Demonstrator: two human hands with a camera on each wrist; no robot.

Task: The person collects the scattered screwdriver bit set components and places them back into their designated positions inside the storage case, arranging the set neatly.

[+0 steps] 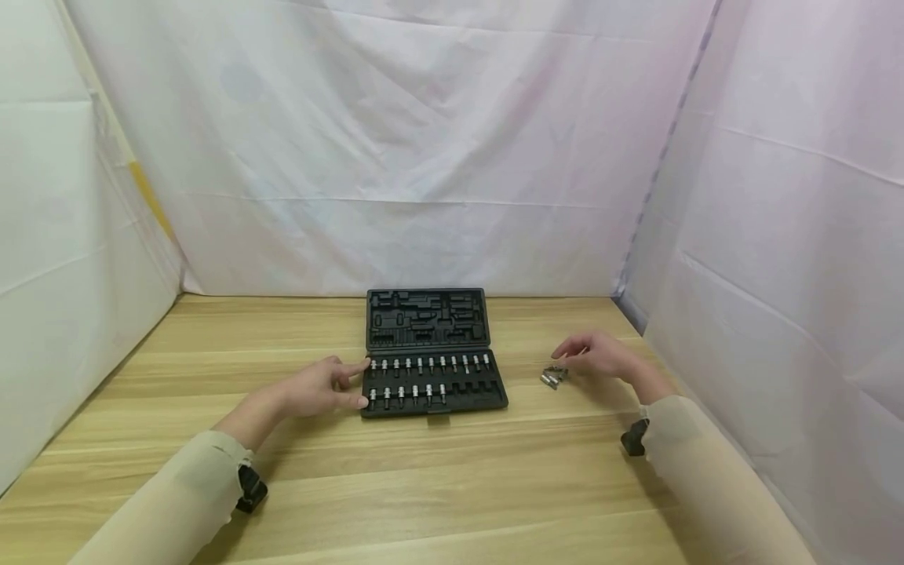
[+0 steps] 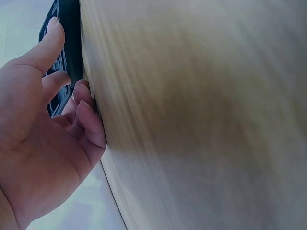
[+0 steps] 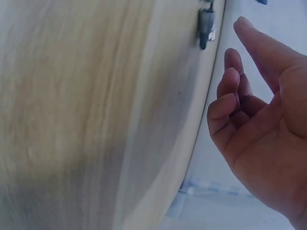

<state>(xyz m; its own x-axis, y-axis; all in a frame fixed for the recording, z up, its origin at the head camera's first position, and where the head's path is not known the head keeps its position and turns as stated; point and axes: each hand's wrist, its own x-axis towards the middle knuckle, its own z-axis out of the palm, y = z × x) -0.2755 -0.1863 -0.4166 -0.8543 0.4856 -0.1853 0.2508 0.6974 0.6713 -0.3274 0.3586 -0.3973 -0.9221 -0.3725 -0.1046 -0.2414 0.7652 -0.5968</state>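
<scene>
A black socket case (image 1: 436, 381) lies opened flat, its lid (image 1: 427, 318) at the back. Two rows of silver bit sockets (image 1: 415, 394) sit in the tray; the right end of the front row shows bare slots. My left hand (image 1: 311, 388) touches the case's left edge, thumb and index finger spread apart. In the left wrist view, the other fingers curl beside the case near the tabletop. To the right, my right hand (image 1: 600, 357) hovers beside a small pile of loose bit sockets (image 1: 553, 377). Its thumb and fingers stand apart in the right wrist view, with nothing between them.
The wooden table (image 1: 424, 494) ends against a white curtain (image 1: 395, 157) at the back. More white sheeting (image 1: 791, 259) hangs at the right and left. Dark wrist cameras (image 1: 251, 488) are strapped to both sleeves.
</scene>
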